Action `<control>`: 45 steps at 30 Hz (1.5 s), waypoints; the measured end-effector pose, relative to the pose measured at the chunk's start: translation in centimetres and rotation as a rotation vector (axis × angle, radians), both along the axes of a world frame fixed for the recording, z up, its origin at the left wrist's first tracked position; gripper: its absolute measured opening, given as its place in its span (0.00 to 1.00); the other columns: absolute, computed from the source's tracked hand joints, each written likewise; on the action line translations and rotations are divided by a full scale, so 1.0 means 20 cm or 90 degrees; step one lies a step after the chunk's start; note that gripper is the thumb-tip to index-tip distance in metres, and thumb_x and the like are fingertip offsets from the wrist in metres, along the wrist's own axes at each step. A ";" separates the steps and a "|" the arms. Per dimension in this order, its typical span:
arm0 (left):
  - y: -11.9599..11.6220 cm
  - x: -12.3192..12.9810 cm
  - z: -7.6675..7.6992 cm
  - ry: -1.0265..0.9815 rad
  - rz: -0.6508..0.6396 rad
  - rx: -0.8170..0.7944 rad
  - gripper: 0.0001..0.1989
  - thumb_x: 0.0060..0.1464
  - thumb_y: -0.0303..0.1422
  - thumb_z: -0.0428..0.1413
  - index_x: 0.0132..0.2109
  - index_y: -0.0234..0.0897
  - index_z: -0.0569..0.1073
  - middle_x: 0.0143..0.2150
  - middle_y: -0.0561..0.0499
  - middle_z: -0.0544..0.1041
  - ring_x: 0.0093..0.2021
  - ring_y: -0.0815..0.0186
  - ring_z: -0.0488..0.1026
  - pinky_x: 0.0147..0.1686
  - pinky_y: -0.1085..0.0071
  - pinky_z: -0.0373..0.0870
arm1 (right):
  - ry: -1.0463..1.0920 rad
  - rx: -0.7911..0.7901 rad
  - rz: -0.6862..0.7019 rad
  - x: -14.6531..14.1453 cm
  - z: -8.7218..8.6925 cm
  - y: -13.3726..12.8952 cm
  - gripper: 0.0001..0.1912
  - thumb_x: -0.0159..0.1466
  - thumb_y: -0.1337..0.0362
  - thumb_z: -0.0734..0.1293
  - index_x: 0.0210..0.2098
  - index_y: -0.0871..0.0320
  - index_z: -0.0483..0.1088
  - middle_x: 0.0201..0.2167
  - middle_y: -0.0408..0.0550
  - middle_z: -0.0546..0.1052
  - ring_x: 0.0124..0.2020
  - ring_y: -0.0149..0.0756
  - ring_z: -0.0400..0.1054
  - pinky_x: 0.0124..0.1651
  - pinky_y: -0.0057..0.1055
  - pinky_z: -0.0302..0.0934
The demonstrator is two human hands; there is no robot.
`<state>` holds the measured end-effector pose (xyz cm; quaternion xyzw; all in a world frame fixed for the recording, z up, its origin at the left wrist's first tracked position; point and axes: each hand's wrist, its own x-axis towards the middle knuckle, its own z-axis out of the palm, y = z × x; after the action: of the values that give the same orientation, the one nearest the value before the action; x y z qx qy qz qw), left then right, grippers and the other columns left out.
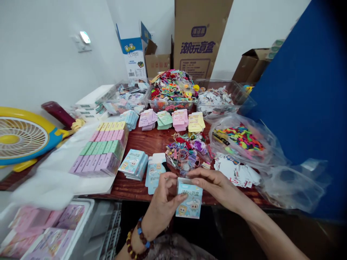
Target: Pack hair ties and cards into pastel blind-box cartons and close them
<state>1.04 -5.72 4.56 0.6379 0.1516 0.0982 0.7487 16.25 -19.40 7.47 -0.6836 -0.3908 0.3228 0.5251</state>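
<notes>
Over the table's front edge, a small light-blue carton (189, 202) with cartoon figures on its front stands upright between my hands. My left hand (166, 198) grips its left side, thumb across the front. At the top edge, my right hand (210, 182) pinches the carton, thumb near its upper right corner and fingers behind. Just left lie flat light-blue carton blanks (156, 173), beside a stack of made-up blue cartons (133, 164). Past my fingertips is a heap of colourful hair ties and small trinkets (187, 151). White printed cards (235, 171) are spread to the right.
Rows of coloured boxes (101, 148) stand on a white board at left, near a yellow fan (24, 135). Clear bins, one heaped with trinkets (173, 90), line the back. A plastic bag (244, 141) sits right, before a blue panel (300, 119). A crate (88, 216) stands lower left.
</notes>
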 end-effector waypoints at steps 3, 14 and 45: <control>0.01 0.00 0.01 0.004 -0.016 0.023 0.21 0.59 0.35 0.60 0.52 0.44 0.57 0.46 0.51 0.77 0.43 0.65 0.77 0.44 0.67 0.73 | 0.051 -0.016 0.013 0.01 0.00 -0.01 0.16 0.63 0.53 0.69 0.46 0.52 0.80 0.42 0.45 0.82 0.44 0.41 0.76 0.46 0.33 0.69; 0.02 -0.01 0.03 0.035 -0.040 0.090 0.22 0.57 0.32 0.60 0.56 0.44 0.62 0.42 0.54 0.77 0.42 0.66 0.76 0.42 0.69 0.72 | -0.029 -0.049 0.072 0.00 0.04 -0.03 0.13 0.66 0.58 0.66 0.46 0.46 0.80 0.41 0.41 0.83 0.43 0.44 0.78 0.46 0.40 0.73; 0.56 -0.28 0.08 0.057 0.401 0.649 0.25 0.63 0.41 0.54 0.64 0.39 0.62 0.64 0.40 0.67 0.66 0.55 0.63 0.67 0.51 0.60 | 0.046 0.050 -0.017 -0.09 -0.07 1.08 0.10 0.61 0.58 0.67 0.33 0.59 0.76 0.26 0.44 0.75 0.25 0.34 0.72 0.26 0.28 0.68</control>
<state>-4.49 5.50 6.07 0.8445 0.2987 0.3486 0.2759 14.39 2.12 6.04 -0.6554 -0.3751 0.3248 0.5695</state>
